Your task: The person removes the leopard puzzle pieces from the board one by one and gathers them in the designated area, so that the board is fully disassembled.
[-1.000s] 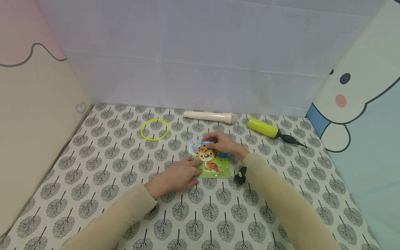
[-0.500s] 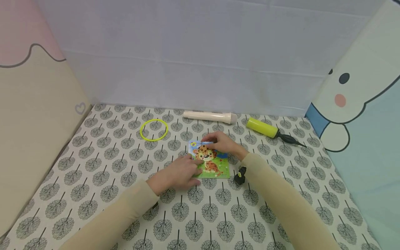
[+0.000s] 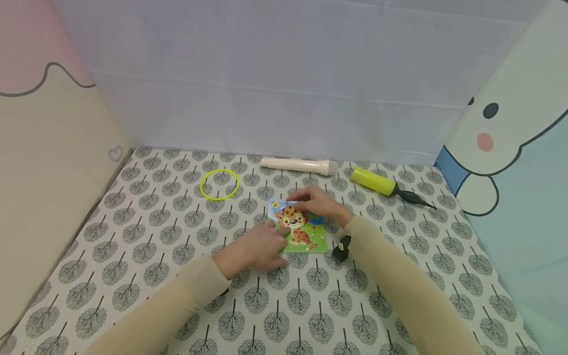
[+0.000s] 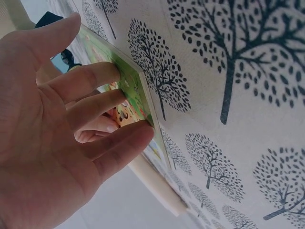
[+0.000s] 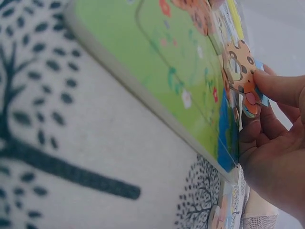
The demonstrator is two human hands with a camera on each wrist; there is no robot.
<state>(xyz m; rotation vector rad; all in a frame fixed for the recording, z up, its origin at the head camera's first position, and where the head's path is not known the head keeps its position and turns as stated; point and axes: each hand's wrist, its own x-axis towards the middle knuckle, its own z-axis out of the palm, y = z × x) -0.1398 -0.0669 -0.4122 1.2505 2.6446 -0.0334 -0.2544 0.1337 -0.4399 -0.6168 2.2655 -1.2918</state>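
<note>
A jigsaw puzzle board (image 3: 317,236) with a spotted leopard cub on green grass lies flat on the patterned cloth. My right hand (image 3: 316,202) is at its far edge. In the right wrist view that hand pinches a puzzle piece (image 5: 242,67) with part of the cub's face between thumb and fingers, tilted up from the board. My left hand (image 3: 262,246) is at the board's left side. Its loosely bent fingers (image 4: 126,140) rest on the board's edge in the left wrist view, with the thumb held apart.
Behind the board lies a white microphone (image 3: 298,165). A yellow hand pump (image 3: 373,181) with a black nozzle is at the back right, a yellow ring (image 3: 219,199) at the back left. A small black object (image 3: 341,249) sits beside my right sleeve. Fabric walls (image 3: 266,98) enclose the cloth.
My left hand has shifted slightly to the right along the board, its thumb moving a little towards me. My right hand and the board have stayed almost where they were.
</note>
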